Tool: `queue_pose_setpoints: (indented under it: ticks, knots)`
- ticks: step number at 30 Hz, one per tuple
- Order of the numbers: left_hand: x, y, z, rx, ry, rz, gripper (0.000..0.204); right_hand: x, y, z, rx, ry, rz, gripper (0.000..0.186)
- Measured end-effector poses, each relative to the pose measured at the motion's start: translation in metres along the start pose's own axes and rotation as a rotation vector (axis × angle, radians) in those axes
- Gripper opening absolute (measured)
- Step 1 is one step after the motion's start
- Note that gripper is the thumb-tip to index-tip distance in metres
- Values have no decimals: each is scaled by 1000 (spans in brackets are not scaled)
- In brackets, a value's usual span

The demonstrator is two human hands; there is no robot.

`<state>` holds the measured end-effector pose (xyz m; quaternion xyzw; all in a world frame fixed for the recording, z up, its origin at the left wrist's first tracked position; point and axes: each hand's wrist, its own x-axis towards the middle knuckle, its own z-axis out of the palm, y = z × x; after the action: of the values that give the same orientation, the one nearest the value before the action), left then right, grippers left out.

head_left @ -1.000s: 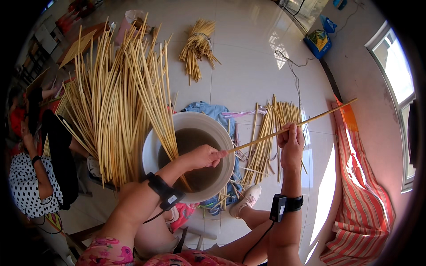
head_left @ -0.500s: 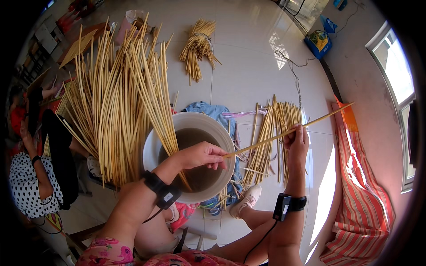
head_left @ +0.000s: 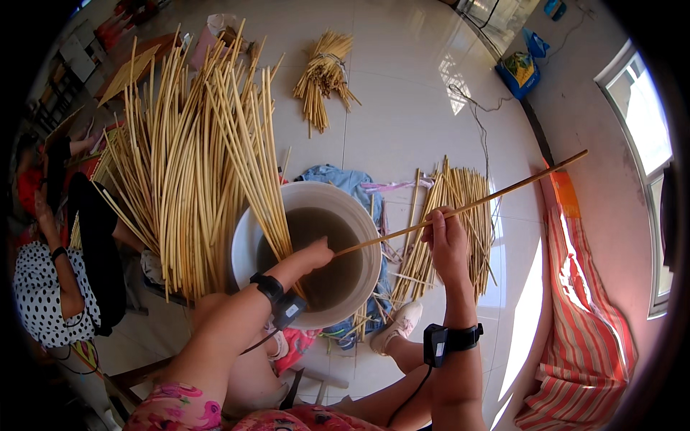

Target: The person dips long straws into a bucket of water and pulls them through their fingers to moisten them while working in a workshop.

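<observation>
A long thin tan cane (head_left: 514, 187) slants over the white bucket (head_left: 370, 215), its far end rising to the right. My left hand (head_left: 313, 254) is closed at the cane's lower end, above the murky water (head_left: 334, 284); its fingertips are partly hidden. Farther along, my right hand (head_left: 448, 241) pinches the cane between thumb and fingers. Several canes (head_left: 248, 161) lean into the bucket with their lower ends in the water. A big stack of similar canes (head_left: 190, 194) lies to the left of the bucket.
Shorter canes (head_left: 467, 190) lie on the floor at right, by a blue cloth (head_left: 338, 177). A tied bundle (head_left: 323, 75) lies farther off. At far right hangs a striped cloth (head_left: 582, 345). A person in a dotted top (head_left: 54, 291) sits at left.
Both hands have shifted left, the left one now turned further over the bucket. The cane's lower end has moved left with it, while its far tip sits a little higher and farther right.
</observation>
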<state>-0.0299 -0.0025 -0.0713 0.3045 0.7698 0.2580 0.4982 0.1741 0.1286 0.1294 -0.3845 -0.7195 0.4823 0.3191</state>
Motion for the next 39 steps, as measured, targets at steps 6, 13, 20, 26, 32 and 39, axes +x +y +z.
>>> queue_pose_setpoints:
  ticks: [6,13,20,26,32,39]
  knots:
    - [34,-18,-6,583,377,-418,40,-3,-14,16,-180,-170,-91,17]
    - [-19,36,-6,-194,-305,179,43,-10,9,20,-145,-328,45,18]
    - [-63,82,-6,-306,-132,656,38,-7,12,32,47,-314,71,21]
    - [-87,99,-11,-251,-130,749,39,-9,-9,35,78,-130,-29,28]
    - [-85,96,-22,-374,-518,631,43,-1,-17,-3,125,80,-117,33]
    - [-67,75,-30,-389,-655,538,44,8,-15,-43,301,377,-88,32]
